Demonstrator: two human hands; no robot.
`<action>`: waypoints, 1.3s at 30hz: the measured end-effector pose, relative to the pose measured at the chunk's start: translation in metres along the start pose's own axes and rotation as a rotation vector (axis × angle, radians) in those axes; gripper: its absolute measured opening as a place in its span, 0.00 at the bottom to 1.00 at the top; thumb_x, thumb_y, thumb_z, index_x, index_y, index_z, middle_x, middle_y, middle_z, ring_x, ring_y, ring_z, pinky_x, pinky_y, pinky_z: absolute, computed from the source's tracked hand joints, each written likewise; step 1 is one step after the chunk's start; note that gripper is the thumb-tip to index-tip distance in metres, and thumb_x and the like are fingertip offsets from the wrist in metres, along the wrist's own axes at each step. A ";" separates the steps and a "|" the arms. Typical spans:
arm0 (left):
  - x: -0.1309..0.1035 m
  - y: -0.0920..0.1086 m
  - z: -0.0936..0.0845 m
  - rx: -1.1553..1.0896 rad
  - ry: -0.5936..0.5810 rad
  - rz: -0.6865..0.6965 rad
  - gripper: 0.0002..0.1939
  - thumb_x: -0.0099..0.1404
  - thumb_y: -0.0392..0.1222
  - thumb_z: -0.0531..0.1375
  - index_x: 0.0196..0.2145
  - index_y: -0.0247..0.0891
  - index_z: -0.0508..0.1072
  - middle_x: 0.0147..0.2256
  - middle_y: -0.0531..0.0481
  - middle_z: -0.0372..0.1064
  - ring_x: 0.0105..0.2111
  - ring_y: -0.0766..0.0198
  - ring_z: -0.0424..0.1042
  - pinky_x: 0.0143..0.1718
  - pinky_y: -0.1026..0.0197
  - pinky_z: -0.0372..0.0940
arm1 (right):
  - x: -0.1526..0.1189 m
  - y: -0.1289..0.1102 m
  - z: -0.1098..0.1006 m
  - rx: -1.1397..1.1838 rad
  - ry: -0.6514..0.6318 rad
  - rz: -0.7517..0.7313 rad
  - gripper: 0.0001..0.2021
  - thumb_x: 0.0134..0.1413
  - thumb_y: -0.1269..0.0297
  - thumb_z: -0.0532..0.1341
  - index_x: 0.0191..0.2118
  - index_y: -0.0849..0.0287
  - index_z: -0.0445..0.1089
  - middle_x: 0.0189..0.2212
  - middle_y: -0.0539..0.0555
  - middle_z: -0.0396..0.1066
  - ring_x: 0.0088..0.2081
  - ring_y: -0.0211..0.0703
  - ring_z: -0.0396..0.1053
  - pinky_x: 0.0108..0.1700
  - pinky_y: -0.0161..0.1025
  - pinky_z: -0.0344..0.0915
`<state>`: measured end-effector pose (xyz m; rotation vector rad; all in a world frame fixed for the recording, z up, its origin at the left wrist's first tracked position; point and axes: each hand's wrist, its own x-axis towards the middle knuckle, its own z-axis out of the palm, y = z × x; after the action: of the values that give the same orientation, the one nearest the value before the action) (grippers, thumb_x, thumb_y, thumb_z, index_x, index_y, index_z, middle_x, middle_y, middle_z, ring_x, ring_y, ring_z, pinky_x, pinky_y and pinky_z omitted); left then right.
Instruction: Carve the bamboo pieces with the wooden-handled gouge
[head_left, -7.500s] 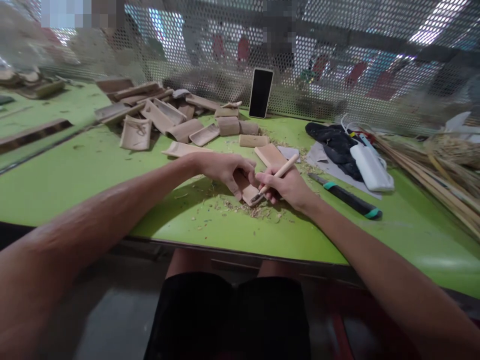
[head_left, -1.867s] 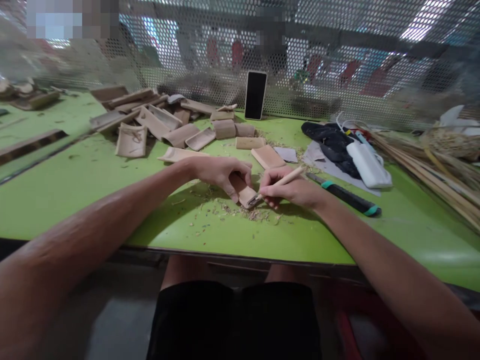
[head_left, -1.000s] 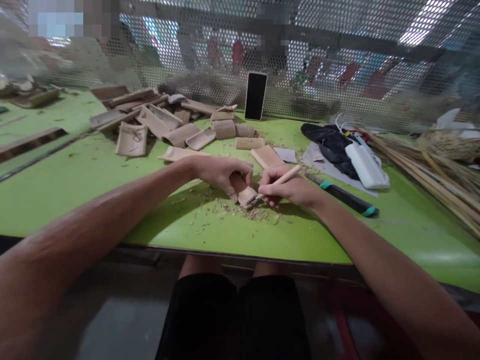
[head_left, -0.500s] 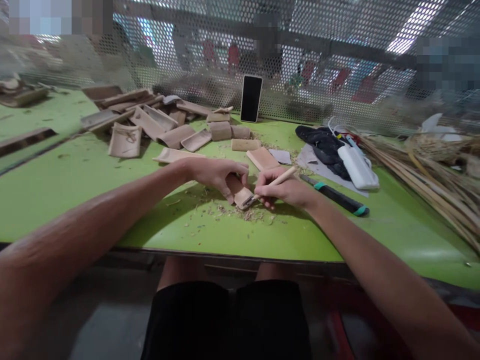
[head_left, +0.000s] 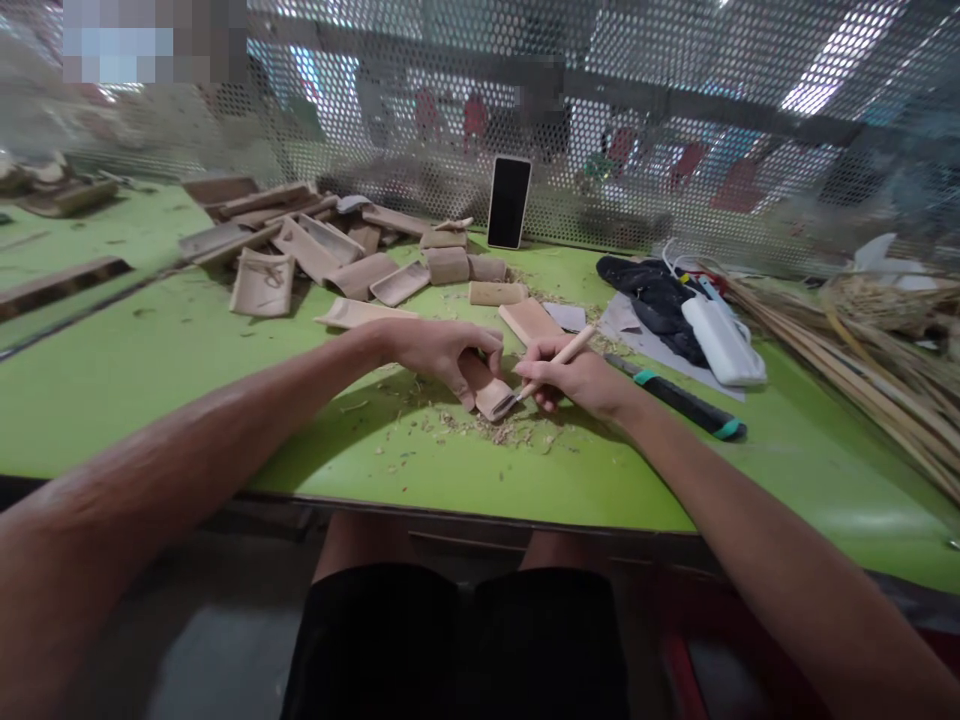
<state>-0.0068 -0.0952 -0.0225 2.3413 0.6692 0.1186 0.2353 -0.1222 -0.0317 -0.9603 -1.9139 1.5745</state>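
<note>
My left hand (head_left: 454,358) grips a short curved piece of bamboo (head_left: 491,393) by its sides and holds it against the green table. In my right hand (head_left: 566,375) is a carving tool (head_left: 574,346) with a pale wooden handle, held like a pen. Its metal tip meets the near end of the bamboo piece. Shavings (head_left: 499,432) lie scattered around that end. Just beyond my hands rests a flat, light-brown bamboo piece (head_left: 529,321). A knife with a black and teal handle (head_left: 694,405) lies right of my right hand.
Many cut bamboo pieces (head_left: 307,240) are heaped at the back left. A phone (head_left: 509,202) leans on the perforated metal screen (head_left: 420,180). Black gloves (head_left: 652,300) and a white device (head_left: 724,340) lie at right, beside long bamboo strips (head_left: 847,350).
The tool's handle stands somewhat steeper, its tip still at the end of the bamboo piece. My left hand keeps its hold. The whole view has shifted slightly.
</note>
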 end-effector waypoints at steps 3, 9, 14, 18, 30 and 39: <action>0.001 -0.002 0.001 -0.015 0.016 0.021 0.24 0.53 0.50 0.70 0.46 0.39 0.74 0.45 0.47 0.69 0.45 0.55 0.67 0.45 0.59 0.62 | 0.001 0.000 0.008 -0.002 0.081 0.009 0.17 0.54 0.53 0.69 0.26 0.59 0.68 0.18 0.48 0.68 0.17 0.31 0.64 0.17 0.29 0.61; 0.004 -0.003 0.001 -0.067 0.025 0.071 0.24 0.55 0.51 0.70 0.47 0.41 0.75 0.46 0.47 0.70 0.47 0.54 0.67 0.49 0.57 0.62 | 0.003 0.001 0.016 0.020 0.100 0.010 0.20 0.52 0.47 0.70 0.26 0.60 0.72 0.17 0.48 0.67 0.16 0.30 0.62 0.16 0.28 0.59; 0.003 -0.002 0.001 -0.100 0.032 0.059 0.25 0.53 0.52 0.71 0.46 0.41 0.76 0.46 0.47 0.71 0.47 0.54 0.68 0.49 0.57 0.62 | 0.006 0.000 0.021 0.008 0.179 0.029 0.23 0.49 0.44 0.70 0.24 0.60 0.70 0.14 0.47 0.63 0.14 0.30 0.59 0.14 0.29 0.55; 0.002 -0.002 0.000 -0.079 0.034 0.034 0.25 0.52 0.52 0.71 0.45 0.39 0.75 0.44 0.48 0.72 0.46 0.54 0.68 0.47 0.58 0.62 | 0.005 0.000 0.022 -0.001 0.194 0.020 0.22 0.50 0.45 0.70 0.24 0.59 0.68 0.14 0.47 0.63 0.14 0.30 0.59 0.13 0.30 0.53; 0.004 -0.004 0.002 -0.093 0.050 0.055 0.24 0.51 0.55 0.71 0.42 0.40 0.77 0.42 0.49 0.72 0.44 0.56 0.69 0.46 0.60 0.61 | 0.001 -0.006 -0.004 -0.001 -0.163 0.025 0.11 0.48 0.63 0.73 0.34 0.62 0.74 0.24 0.50 0.73 0.23 0.35 0.69 0.25 0.33 0.67; -0.002 0.003 0.002 -0.047 0.026 0.032 0.23 0.53 0.49 0.70 0.46 0.40 0.74 0.44 0.48 0.71 0.46 0.55 0.68 0.47 0.58 0.61 | 0.003 -0.005 -0.011 -0.073 -0.204 0.047 0.12 0.48 0.62 0.73 0.37 0.64 0.79 0.22 0.51 0.73 0.21 0.33 0.65 0.22 0.30 0.60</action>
<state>-0.0064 -0.0993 -0.0218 2.3093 0.6347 0.1778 0.2400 -0.1135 -0.0248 -0.9107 -2.1134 1.6970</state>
